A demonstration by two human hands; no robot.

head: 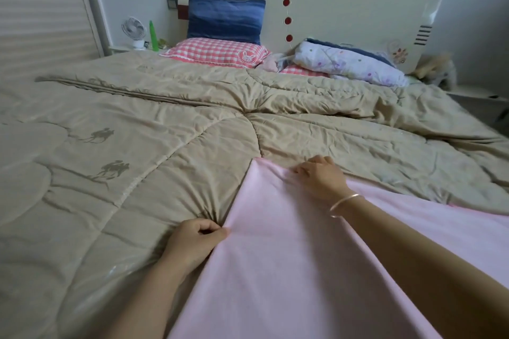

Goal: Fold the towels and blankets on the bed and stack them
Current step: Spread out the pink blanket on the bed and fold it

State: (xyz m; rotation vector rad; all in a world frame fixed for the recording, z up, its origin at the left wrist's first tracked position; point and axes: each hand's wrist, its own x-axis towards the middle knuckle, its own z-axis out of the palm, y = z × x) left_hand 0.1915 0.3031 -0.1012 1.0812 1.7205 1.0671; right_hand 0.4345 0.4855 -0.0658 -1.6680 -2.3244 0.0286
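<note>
We face a tan quilt [165, 132] printed with camel figures, spread wide below a cream headboard [344, 8] with three red dots. A blue pillow [224, 18] leans above a pink checked pillow [217, 52] bearing a rabbit patch; a floral bundle [349, 63] lies to the right. A small fan [134, 29] and a green bottle [154, 36] stand at far left. The pink blanket [289, 256] lies on the near quilt; our left hand [198, 239] pinches its left edge, and our right hand [319, 176] has its fingers bunching the far edge.
</note>
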